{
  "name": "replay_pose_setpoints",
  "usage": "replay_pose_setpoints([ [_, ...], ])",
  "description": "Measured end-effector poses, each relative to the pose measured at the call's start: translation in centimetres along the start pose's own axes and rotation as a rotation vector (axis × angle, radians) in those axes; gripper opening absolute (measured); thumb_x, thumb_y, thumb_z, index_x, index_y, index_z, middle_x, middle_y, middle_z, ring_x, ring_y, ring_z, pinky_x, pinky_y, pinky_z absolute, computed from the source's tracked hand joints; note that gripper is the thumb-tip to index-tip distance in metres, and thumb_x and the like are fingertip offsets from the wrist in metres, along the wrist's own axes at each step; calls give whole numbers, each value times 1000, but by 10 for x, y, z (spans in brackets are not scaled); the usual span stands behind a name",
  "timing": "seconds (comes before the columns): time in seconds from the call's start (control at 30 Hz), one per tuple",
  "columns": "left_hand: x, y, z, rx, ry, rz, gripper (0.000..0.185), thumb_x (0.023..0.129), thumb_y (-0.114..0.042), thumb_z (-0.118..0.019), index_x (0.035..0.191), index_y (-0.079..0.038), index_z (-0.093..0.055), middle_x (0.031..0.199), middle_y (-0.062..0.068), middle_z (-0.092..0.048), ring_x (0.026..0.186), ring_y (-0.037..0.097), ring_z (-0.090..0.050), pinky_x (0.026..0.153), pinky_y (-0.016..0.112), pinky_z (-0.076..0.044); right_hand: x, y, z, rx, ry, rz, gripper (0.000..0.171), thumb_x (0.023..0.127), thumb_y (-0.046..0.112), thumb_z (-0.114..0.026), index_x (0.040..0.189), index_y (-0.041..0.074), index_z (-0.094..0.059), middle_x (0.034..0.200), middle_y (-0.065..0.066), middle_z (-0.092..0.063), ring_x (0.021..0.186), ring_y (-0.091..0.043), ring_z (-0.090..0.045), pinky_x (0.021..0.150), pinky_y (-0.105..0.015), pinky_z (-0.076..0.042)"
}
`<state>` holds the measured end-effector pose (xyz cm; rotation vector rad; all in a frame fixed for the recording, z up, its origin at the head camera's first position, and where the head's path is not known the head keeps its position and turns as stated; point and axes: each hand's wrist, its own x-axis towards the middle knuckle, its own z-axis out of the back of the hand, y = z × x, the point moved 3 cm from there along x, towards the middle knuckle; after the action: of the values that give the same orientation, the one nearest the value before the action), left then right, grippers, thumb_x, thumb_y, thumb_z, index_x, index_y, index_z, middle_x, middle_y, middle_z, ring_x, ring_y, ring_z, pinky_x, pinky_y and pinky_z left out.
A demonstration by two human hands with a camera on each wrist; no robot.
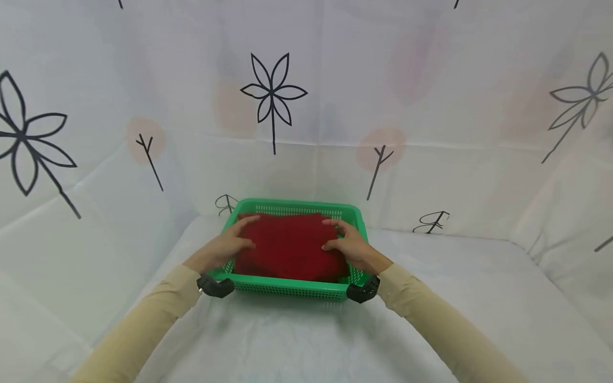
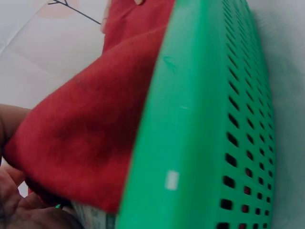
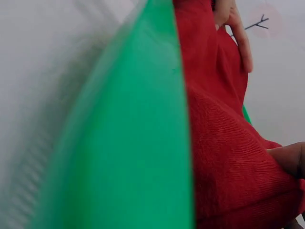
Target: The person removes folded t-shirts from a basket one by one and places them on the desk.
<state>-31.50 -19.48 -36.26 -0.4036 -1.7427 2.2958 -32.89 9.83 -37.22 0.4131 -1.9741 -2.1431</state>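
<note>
A folded red cloth (image 1: 289, 247), knit-like in texture, lies in a green plastic basket (image 1: 297, 283) with perforated walls. At its left side my left hand (image 1: 222, 249) grips the cloth's edge; the left wrist view shows the red fabric (image 2: 86, 133) bulging between the fingers. My right hand (image 1: 353, 246) holds the opposite side, its thumb (image 3: 288, 157) on top of the fabric in the right wrist view and other fingers partly hidden beneath. Under the cloth near the left hand, a small grey-white patterned patch (image 2: 97, 217) shows.
The basket stands on a white cloth-covered surface (image 1: 278, 340). Behind it hangs a white sheet (image 1: 325, 106) with black flower drawings, which also runs along both sides. Dark wrist devices (image 1: 217, 286) sit over the basket's front corners.
</note>
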Motion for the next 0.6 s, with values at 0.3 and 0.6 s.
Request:
replay_pose_setpoints([
  [0.3,8,7,-2,50,-32,54,72,89,5,-59,152,-6,-26,145,24,-30,117,33,-42,89,37,-44,0,-1,4,-32,-33,-26,61,83,-9,-63,139,6,-45,142,-19,-35,117,-33,-43,89,-43,-44],
  [0.6,9,14,-7,100,-79,78,70,88,3,-60,150,-5,-29,140,24,-37,112,34,-45,91,42,-42,-2,-4,2,-34,-35,-43,60,82,-10,-62,137,5,-45,145,-20,-30,115,-33,-44,90,-44,-42],
])
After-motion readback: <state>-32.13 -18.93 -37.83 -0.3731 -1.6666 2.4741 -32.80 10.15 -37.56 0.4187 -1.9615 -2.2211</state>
